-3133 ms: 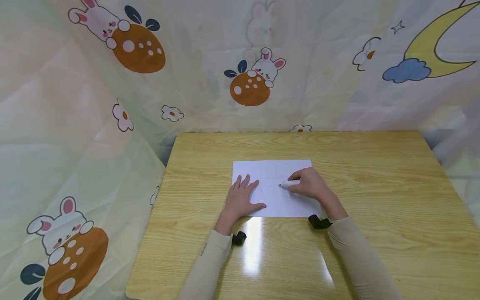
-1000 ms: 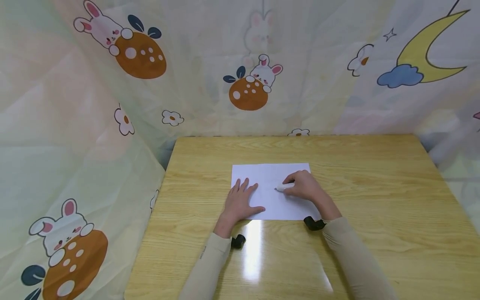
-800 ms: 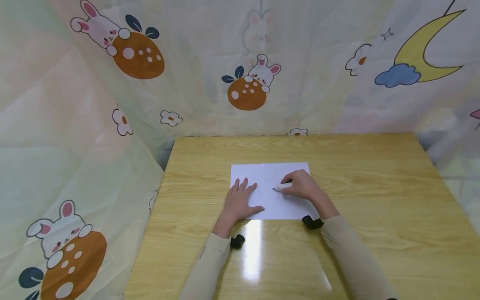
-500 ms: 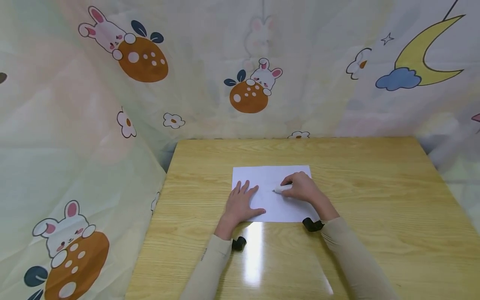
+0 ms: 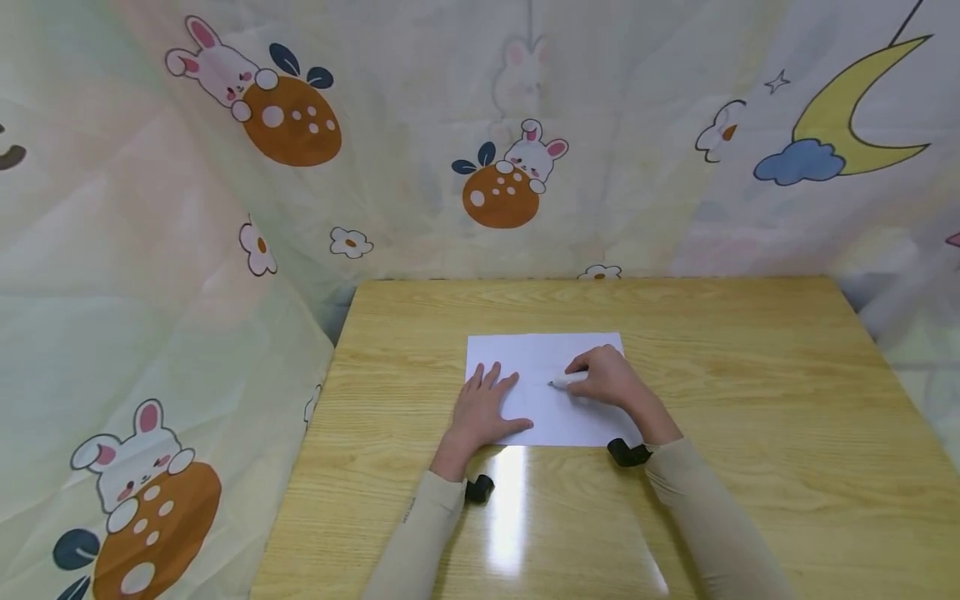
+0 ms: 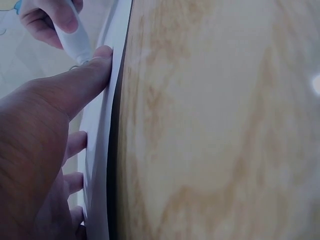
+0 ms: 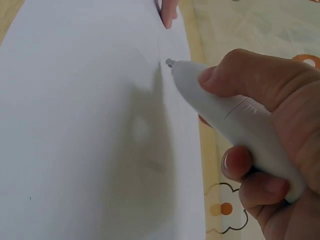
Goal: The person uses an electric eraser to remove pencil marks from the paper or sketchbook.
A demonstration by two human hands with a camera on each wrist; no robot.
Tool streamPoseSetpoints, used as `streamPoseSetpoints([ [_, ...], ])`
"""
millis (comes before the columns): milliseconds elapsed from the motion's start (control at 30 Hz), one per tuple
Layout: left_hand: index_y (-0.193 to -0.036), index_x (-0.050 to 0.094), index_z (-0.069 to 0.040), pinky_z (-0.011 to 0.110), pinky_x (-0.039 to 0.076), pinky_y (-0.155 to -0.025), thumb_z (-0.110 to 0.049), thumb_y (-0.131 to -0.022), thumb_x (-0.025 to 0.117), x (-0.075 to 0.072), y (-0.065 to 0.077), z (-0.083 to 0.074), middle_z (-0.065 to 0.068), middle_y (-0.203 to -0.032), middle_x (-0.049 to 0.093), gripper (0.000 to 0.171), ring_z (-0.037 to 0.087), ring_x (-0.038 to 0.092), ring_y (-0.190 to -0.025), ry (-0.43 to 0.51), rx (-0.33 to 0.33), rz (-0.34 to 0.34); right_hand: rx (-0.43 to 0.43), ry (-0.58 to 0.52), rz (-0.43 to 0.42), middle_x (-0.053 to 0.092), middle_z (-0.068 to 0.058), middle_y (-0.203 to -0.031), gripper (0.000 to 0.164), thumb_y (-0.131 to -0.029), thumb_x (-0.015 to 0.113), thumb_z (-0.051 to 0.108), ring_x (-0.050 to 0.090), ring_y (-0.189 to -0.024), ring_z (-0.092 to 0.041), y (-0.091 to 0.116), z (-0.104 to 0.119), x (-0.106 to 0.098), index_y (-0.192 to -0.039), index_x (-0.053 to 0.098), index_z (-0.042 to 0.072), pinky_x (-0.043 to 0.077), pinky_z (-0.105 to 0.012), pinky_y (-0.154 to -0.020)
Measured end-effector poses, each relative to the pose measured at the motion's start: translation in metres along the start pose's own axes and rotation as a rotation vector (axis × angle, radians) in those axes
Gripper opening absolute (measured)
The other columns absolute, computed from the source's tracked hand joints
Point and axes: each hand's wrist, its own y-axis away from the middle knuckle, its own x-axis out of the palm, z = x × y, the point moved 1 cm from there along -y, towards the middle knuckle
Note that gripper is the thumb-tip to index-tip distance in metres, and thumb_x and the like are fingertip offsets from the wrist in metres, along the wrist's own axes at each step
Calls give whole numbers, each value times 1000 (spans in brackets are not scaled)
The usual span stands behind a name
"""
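Observation:
A white sheet of paper (image 5: 536, 354) lies on the wooden table. My left hand (image 5: 480, 408) rests on its left part with fingers spread and thumb out to the right, as the left wrist view also shows along the paper's near edge. Over the right half, my right hand (image 5: 611, 379) grips a thick white pen-shaped tool (image 7: 215, 102) between thumb and curled fingers. Its narrow silver tip (image 7: 170, 63) points left and down, close over the paper. A soft shadow of tool and hand falls on the sheet. Tiny dark specks dot the paper in the right wrist view.
Bare wooden tabletop (image 5: 750, 375) surrounds the sheet, with a bright glare in front of it. Cloth printed with rabbits and a moon (image 5: 420, 125) hangs behind and to the left of the table. A black wrist mount (image 5: 628, 453) sits by the right sleeve.
Over three seconds my right hand has shifted the tool slightly left across the paper, then stayed about there. My left hand keeps its place. The head view has tilted up a little.

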Motion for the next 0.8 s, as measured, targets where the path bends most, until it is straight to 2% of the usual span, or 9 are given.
streamPoseSetpoints([
  [333,-152,34,-31,49,16,-115,-78,-78,56,3,-1,1,7,-160,18,91,34,5,-146,-9,-4,7,7,4,16,72,0,-87,20,-75,80,18,59,-74,-14,-2,2,4,-93,78,9,50,-34,-69],
  [500,-152,35,-30,50,16,-115,-77,-78,57,0,0,0,8,-160,19,91,34,5,-146,-5,-7,8,-16,-3,27,72,-1,-89,22,-76,79,19,60,-77,-15,-4,5,1,-95,77,8,52,-37,-73],
  [700,-152,35,-29,50,17,-115,-76,-78,56,-1,0,-1,8,-160,19,90,34,7,-146,-6,2,11,27,15,34,71,-1,-87,19,-74,79,17,58,-75,-16,-2,6,-2,-92,78,9,50,-36,-70],
  [800,-152,36,-29,50,18,-114,-76,-78,56,-2,1,0,9,-160,20,90,35,7,-146,-5,2,8,-5,25,43,71,0,-88,20,-76,78,17,58,-75,-16,-5,7,-1,-94,78,9,49,-36,-69],
])
